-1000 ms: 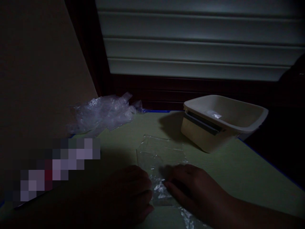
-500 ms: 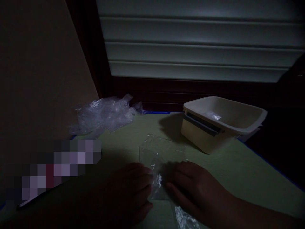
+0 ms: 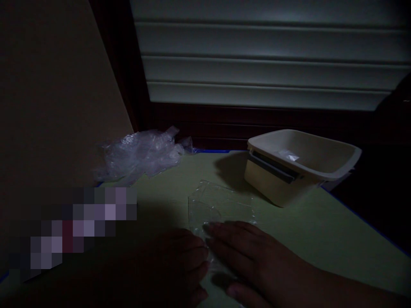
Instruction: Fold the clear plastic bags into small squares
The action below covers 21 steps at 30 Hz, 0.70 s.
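A clear plastic bag lies flat on the green tabletop in front of me, its lower part covered by my hands. Stretched out over the bag, the fingers of my right hand rest on its surface, with the thumb apart and lower down. My left hand is in deep shadow at the bag's left side. Its fingers look slightly bent and separate, with the tips on or beside the plastic; the thumb is hard to make out.
A heap of crumpled clear plastic bags sits at the back left. At the back right stands a cream bin with a dark handle, holding a small piece of clear plastic. A blurred-out item lies left. Behind is a slatted panel.
My right hand has straightened its fingers and slid left across the bag, close to my left fingertips. The shiny plastic near the bottom edge is now mostly covered. My left hand has shifted slightly down.
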Each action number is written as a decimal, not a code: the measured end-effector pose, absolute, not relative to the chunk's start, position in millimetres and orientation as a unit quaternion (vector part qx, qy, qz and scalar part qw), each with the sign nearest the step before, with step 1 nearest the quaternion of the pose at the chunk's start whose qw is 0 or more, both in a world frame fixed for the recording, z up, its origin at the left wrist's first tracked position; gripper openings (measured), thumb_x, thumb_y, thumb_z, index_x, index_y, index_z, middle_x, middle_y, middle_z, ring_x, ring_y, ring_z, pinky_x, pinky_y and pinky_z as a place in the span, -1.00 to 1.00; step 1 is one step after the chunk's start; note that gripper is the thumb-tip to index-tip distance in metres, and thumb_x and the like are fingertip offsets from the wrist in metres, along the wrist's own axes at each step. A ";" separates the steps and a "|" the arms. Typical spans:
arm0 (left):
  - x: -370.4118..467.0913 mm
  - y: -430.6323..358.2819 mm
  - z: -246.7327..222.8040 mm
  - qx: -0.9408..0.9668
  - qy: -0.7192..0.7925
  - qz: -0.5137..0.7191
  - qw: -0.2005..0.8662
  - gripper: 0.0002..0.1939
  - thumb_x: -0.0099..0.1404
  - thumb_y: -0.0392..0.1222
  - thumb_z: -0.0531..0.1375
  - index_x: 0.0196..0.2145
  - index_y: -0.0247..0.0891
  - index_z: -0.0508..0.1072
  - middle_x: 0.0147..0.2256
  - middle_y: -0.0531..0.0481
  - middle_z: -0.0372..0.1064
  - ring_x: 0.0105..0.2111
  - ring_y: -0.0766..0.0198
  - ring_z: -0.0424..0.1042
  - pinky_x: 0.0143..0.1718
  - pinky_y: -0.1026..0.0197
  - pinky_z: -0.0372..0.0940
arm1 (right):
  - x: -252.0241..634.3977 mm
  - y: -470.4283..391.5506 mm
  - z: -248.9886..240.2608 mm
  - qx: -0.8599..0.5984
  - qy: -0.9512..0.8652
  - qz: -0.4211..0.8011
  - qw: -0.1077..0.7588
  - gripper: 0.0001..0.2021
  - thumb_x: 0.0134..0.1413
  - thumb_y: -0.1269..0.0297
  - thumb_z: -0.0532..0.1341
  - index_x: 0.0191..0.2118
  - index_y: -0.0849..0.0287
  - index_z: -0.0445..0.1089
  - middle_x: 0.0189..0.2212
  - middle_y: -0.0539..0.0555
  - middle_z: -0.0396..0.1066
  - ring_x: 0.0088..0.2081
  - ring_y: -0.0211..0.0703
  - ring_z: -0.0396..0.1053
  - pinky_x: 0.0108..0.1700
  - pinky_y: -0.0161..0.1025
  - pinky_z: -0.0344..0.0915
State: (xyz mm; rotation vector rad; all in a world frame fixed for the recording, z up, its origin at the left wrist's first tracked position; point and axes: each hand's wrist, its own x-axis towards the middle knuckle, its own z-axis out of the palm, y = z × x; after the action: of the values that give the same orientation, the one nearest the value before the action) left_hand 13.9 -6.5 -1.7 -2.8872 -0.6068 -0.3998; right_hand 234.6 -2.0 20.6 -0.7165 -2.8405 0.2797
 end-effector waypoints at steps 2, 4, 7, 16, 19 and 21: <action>13.1 -6.0 -2.5 -0.967 -0.202 -0.138 0.069 -0.84 0.24 -0.14 0.14 -0.28 -0.30 0.36 -0.32 0.03 0.40 -0.28 0.27 0.32 -0.19 0.20 0.21 | 235.1 0.2 19.1 -0.253 -0.960 0.103 0.061 -0.47 0.17 0.12 0.07 0.17 0.36 0.15 0.16 0.30 0.11 0.17 0.05 0.09 0.15 0.00 0.09; 13.1 -6.2 -1.5 -0.969 -0.205 -0.125 0.051 -0.87 0.25 -0.18 0.13 -0.31 -0.30 0.36 -0.31 0.01 0.41 -0.29 0.26 0.32 -0.21 0.19 0.21 | 236.7 3.5 16.3 -0.277 -0.955 0.101 0.045 -0.47 0.19 0.11 0.03 0.18 0.35 0.13 0.17 0.29 0.08 0.18 0.07 0.06 0.16 0.06 0.05; 14.1 -7.2 2.1 -0.972 -0.202 -0.112 0.035 -0.89 0.24 -0.20 0.14 -0.34 -0.30 0.36 -0.30 0.00 0.41 -0.31 0.25 0.32 -0.24 0.20 0.21 | 239.8 8.3 12.3 -0.313 -0.945 0.075 0.058 -0.51 0.20 0.15 0.01 0.16 0.34 0.17 0.16 0.29 0.12 0.16 0.08 0.08 0.16 0.09 0.03; 15.0 -4.7 1.4 -0.970 -0.200 -0.130 0.049 -0.91 0.23 -0.23 0.14 -0.37 -0.32 0.34 -0.32 0.01 0.38 -0.30 0.26 0.31 -0.23 0.19 0.19 | 240.2 7.8 12.9 -0.334 -0.932 0.056 0.131 -0.62 0.19 0.25 0.02 0.06 0.32 0.27 0.07 0.30 0.26 0.05 0.03 0.24 0.02 -0.04 0.25; 14.8 -3.0 0.8 -0.969 -0.193 -0.141 0.061 -0.93 0.23 -0.26 0.13 -0.38 -0.32 0.34 -0.33 0.00 0.37 -0.30 0.25 0.31 -0.23 0.20 0.19 | 241.3 9.4 15.5 -0.371 -0.916 0.039 0.150 -0.72 0.19 0.33 -0.03 -0.17 0.26 0.40 -0.12 0.26 0.39 -0.14 0.00 0.38 -0.14 -0.05 0.34; 15.0 -2.6 1.7 -0.971 -0.185 -0.139 0.064 -0.92 0.24 -0.26 0.12 -0.38 -0.32 0.34 -0.35 0.00 0.36 -0.31 0.25 0.31 -0.25 0.20 0.19 | 242.1 10.9 15.9 -0.399 -0.907 0.025 0.131 -0.72 0.19 0.36 -0.04 -0.28 0.25 0.42 -0.26 0.23 0.43 -0.26 -0.02 0.41 -0.23 -0.03 0.35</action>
State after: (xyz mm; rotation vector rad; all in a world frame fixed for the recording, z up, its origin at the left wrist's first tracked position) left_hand 15.0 -2.6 1.7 -2.9312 -0.5575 -0.4203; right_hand 242.1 10.9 15.9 -1.1591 -2.6350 0.0714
